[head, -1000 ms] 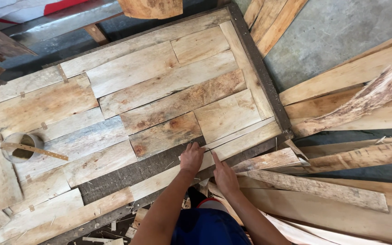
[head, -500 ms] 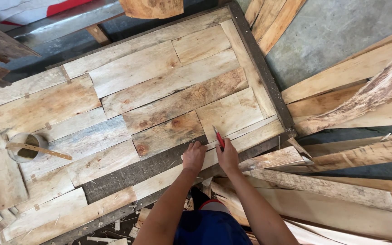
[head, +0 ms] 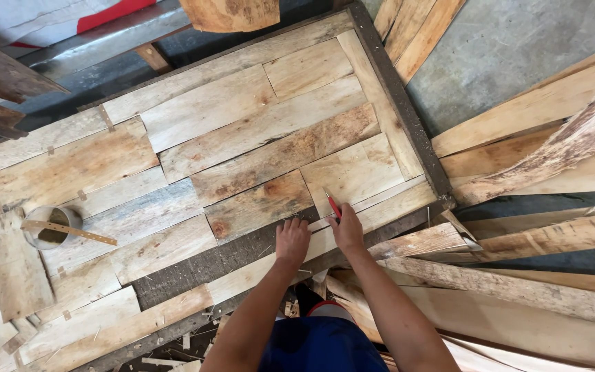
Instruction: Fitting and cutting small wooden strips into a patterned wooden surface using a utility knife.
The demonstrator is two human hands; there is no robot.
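Observation:
A large panel of fitted pale wooden boards (head: 228, 138) lies flat in a dark frame (head: 408, 110). My left hand (head: 292, 241) presses flat on a narrow board strip (head: 380, 210) near the panel's lower edge, beside a dark uncovered gap (head: 201, 265). My right hand (head: 346, 231) rests on the same strip and grips a red pencil (head: 332, 204), its tip pointing up onto the boards.
A small round tin (head: 49, 227) with a wooden stick (head: 70, 233) across it sits at the panel's left. Loose planks and rough offcuts (head: 531, 165) are piled to the right on a grey concrete floor (head: 518, 41). Wood scraps (head: 187, 341) lie below the frame.
The view has shifted slightly. My right hand now holds the red pencil raised over the strip, where a second ago it lay lower. My left hand stays pressed in place.

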